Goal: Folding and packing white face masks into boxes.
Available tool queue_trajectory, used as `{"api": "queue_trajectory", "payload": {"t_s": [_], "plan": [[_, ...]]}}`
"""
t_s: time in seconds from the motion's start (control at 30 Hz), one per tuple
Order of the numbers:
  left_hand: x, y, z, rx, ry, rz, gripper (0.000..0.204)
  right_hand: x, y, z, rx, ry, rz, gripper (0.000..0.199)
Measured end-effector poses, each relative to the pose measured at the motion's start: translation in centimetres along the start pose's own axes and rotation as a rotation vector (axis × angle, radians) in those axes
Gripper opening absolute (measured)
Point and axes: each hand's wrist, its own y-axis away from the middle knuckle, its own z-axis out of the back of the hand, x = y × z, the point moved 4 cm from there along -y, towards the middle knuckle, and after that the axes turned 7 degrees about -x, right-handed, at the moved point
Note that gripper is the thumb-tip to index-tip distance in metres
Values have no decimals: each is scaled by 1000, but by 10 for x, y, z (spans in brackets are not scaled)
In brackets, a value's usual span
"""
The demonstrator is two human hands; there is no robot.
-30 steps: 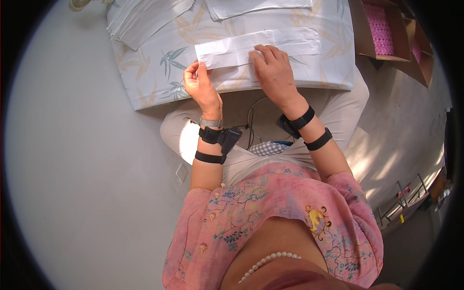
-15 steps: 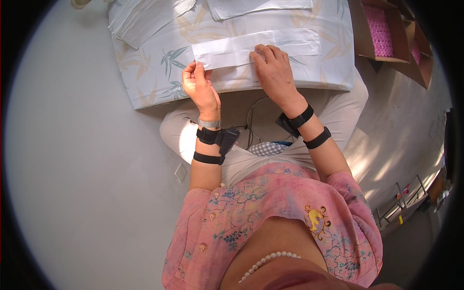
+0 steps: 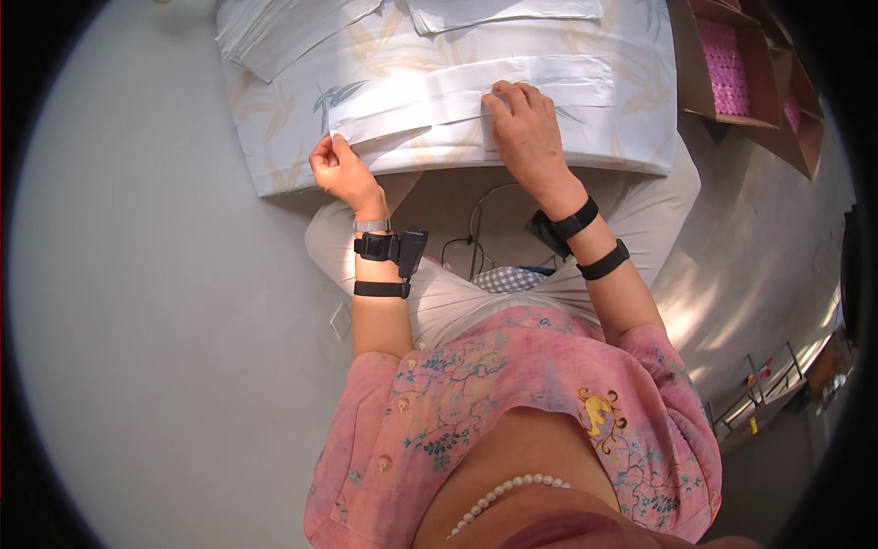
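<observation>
A long white paper-like strip [image 3: 457,95], with creases across it, lies along the near part of the cloth-covered table [image 3: 585,137]. My left hand [image 3: 347,172] pinches the strip's left end between thumb and fingers at the near left edge of the table. That end is slightly lifted, with a shadow under its near edge. My right hand [image 3: 530,137] rests on the strip right of its middle, fingers bent and fingertips closed on it. The right thumb is mostly hidden.
Stacked white sheets [image 3: 293,37] lie at the far left of the table, and another white pile [image 3: 503,14] at the far middle. Cardboard boxes [image 3: 777,110] with pink bumpy material [image 3: 722,64] stand to the right. Cables [image 3: 473,233] hang below the table.
My left hand has moved left, drawing the strip's left end with it, so more of the strip's length shows. The right hand stays at nearly the same place on it.
</observation>
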Motion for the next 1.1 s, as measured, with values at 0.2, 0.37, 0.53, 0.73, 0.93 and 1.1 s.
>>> {"api": "queue_trajectory", "payload": {"t_s": [0.2,0.37,0.53,0.73,0.93,1.1], "plan": [[-26,34,-13,-191,-477,-487,28,-2,1,0,14,18,-3,33],[-37,103,-56,469,-520,-788,51,-6,-1,11,-1,15,0,36],[-41,96,-76,668,-562,-859,85,-50,0,48,-105,43,-120,41],[-49,51,-95,932,-685,-1005,114,-99,15,75,-148,206,-178,46],[-52,48,-112,1027,-692,-1039,117,-118,20,82,-167,299,-287,49],[-51,46,-115,1021,-613,-1043,119,-129,20,78,-83,339,-380,46]]}}
